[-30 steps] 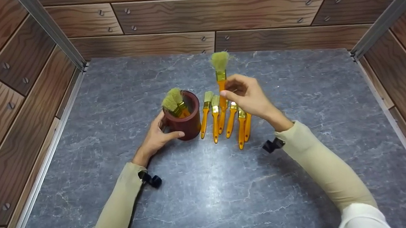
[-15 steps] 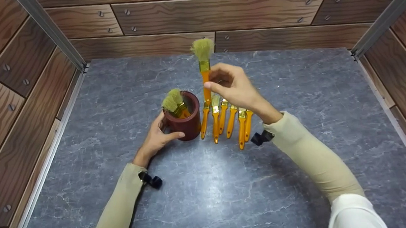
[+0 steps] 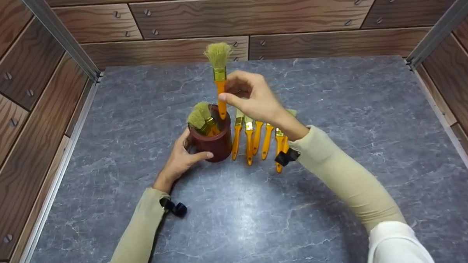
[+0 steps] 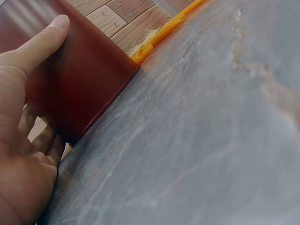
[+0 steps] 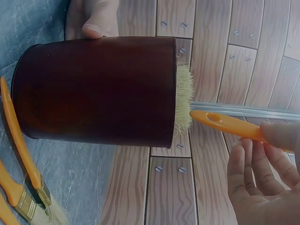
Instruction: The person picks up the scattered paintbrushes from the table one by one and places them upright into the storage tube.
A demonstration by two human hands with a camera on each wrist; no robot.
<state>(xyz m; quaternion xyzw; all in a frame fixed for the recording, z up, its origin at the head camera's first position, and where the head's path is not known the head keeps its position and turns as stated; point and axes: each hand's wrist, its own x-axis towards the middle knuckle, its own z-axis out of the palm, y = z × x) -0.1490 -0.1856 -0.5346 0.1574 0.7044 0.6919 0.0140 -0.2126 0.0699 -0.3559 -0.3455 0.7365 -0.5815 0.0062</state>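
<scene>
A dark red cylindrical cup (image 3: 217, 148) stands upright on the table, its top uncovered. Two paintbrushes (image 3: 199, 116) lean inside it, bristles up, over the left rim. My left hand (image 3: 180, 157) grips the cup low on its left side, thumb across the front; the left wrist view shows the thumb on the cup wall (image 4: 84, 70). In my right hand (image 3: 252, 95) a paintbrush (image 3: 220, 78) is pinched by its orange handle between thumb and fingers, bristles up. Its handle end hangs over the cup's mouth, above the rim in the right wrist view, where the handle (image 5: 229, 125) shows.
Several paintbrushes (image 3: 249, 143) with orange handles lie in a row on the table just right of the cup, bristles away from me, partly under my right forearm. The grey marbled table (image 3: 230, 225) is bordered by wood-patterned walls (image 3: 191, 25) at the back and sides.
My right hand has carried the paintbrush left and slightly up, from above the row of brushes to over the cup. My left hand and the cup have stayed in place.
</scene>
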